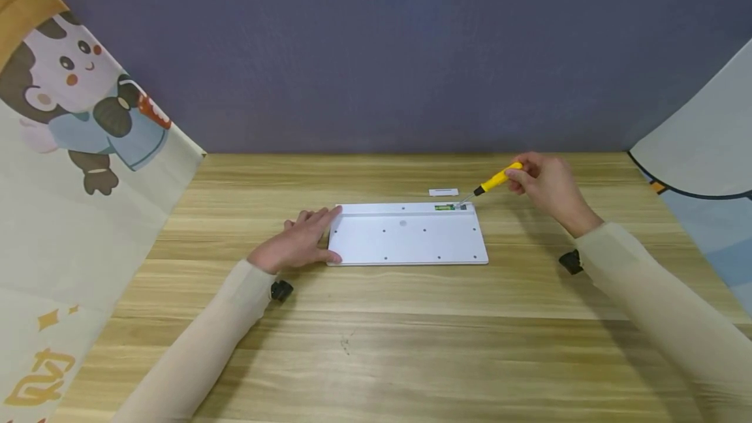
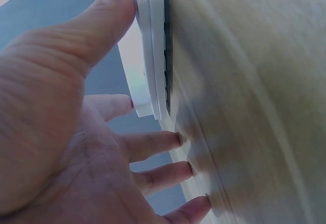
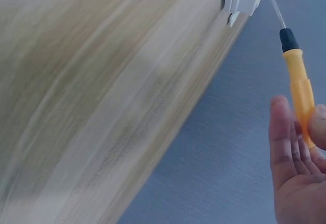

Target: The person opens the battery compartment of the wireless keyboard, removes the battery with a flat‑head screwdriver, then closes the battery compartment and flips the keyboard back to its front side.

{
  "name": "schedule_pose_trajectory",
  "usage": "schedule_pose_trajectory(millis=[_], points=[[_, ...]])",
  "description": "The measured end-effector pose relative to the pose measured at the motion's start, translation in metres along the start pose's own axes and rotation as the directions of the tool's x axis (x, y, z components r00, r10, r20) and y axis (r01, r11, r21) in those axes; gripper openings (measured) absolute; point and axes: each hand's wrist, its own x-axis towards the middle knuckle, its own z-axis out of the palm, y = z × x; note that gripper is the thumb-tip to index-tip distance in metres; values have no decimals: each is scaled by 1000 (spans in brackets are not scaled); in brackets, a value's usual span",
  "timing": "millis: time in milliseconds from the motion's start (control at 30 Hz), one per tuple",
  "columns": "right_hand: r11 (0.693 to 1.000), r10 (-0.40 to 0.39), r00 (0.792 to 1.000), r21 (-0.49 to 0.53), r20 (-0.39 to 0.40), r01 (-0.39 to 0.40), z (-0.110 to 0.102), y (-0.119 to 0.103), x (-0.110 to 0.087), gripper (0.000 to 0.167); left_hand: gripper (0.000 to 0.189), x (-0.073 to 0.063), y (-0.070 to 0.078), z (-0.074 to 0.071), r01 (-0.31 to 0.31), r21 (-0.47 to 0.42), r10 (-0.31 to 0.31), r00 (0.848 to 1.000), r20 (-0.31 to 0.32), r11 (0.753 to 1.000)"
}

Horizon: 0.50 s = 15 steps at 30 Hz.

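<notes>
A white keyboard (image 1: 405, 243) lies face down on the wooden table, small dark screws dotting its back. My left hand (image 1: 299, 240) spans its left end, with thumb and index finger on the near and far corners; the other fingertips (image 2: 173, 140) touch the tabletop. Between thumb and fingers, my right hand (image 1: 549, 188) pinches a yellow screwdriver (image 1: 496, 179) with a black collar. Its metal shaft slants down to an uncovered battery slot (image 1: 463, 207) near the far right corner, where something green (image 1: 444, 207) shows inside. In the right wrist view the shaft's tip meets the keyboard's edge.
A small white cover (image 1: 443, 192) rests on the table just behind the slot. A dark blue-grey partition (image 1: 399, 51) rises along the table's far edge. Printed panels (image 1: 76, 168) border both sides. A black device (image 1: 282, 290) is worn at each wrist.
</notes>
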Motion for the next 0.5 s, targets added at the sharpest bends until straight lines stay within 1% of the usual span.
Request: schedule_pose_trajectory(millis=[200,300,400,500], points=[[1000,30,999,-8,14,-30,1,4,1,25,98,0,0,-1,4,-2,-4,1000,3,1000],[999,32,999,-15,20,-32,1,6,2,27,98,1,0,0,3,0,-3,1000,5,1000],[999,21,999,-29,27,-20,0,5,2,27,98,2,-1,0,1,1,-1,1000,4,1000],[999,-17,1000,-48,26,18,-2,1,1,27,98,3,-1,0,-4,-5,4,1000,4,1000]])
